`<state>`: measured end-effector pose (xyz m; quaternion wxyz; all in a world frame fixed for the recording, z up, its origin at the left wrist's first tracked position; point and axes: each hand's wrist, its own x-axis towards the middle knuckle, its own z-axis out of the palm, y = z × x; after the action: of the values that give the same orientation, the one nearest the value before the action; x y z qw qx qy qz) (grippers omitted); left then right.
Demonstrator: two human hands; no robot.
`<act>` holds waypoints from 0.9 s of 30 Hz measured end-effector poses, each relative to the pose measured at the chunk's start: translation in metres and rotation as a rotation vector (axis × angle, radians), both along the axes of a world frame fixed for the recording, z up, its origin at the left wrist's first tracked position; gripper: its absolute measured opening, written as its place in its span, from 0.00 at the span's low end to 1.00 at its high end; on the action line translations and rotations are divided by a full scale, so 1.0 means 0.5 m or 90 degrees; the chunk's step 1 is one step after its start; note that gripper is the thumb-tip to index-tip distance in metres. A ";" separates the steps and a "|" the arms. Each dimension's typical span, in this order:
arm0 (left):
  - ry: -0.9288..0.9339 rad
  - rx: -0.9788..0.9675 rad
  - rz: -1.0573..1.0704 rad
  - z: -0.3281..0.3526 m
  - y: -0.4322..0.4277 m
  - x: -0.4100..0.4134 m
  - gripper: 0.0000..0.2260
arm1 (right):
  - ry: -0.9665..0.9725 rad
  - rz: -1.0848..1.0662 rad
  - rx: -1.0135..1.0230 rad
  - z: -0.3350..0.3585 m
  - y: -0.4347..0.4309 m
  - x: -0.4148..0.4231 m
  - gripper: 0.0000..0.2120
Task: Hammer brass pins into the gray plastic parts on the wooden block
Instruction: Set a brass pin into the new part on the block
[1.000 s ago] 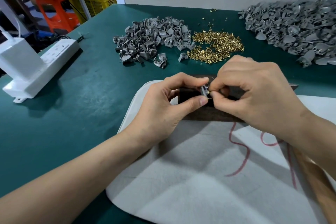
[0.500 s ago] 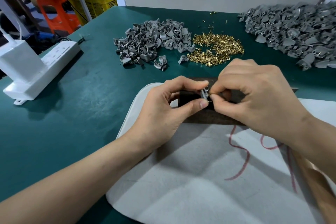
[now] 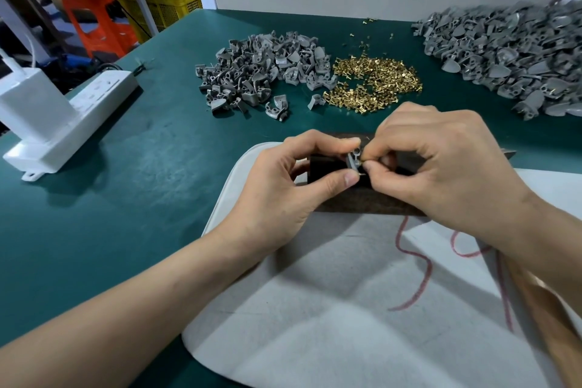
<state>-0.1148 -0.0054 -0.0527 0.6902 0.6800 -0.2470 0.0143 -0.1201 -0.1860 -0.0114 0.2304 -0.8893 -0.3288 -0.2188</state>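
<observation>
My left hand pinches a small gray plastic part between thumb and forefinger, just above the dark wooden block. My right hand pinches a brass pin at the part's right side. The block lies on a pale felt mat, mostly hidden by both hands. A heap of loose brass pins lies behind the hands. To its left sits a pile of gray parts.
A large heap of gray parts fills the back right. A white power strip with a charger lies at the left on the green table. A wooden handle lies under my right forearm.
Both hands stay together over the block. The fingers have shifted slightly around the gray part and the pin.
</observation>
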 end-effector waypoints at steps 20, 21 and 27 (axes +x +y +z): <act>0.013 -0.013 -0.008 0.002 0.001 -0.003 0.11 | -0.001 -0.006 0.014 -0.004 0.000 -0.003 0.06; 0.013 -0.014 -0.009 0.001 0.001 -0.004 0.11 | -0.005 -0.004 0.011 -0.004 0.000 -0.004 0.06; 0.014 -0.017 -0.004 0.001 0.001 -0.006 0.11 | -0.020 0.000 0.012 -0.008 0.002 -0.004 0.06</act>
<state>-0.1178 -0.0049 -0.0523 0.7020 0.6699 -0.2417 0.0080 -0.1223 -0.1850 -0.0152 0.2332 -0.8836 -0.3302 -0.2361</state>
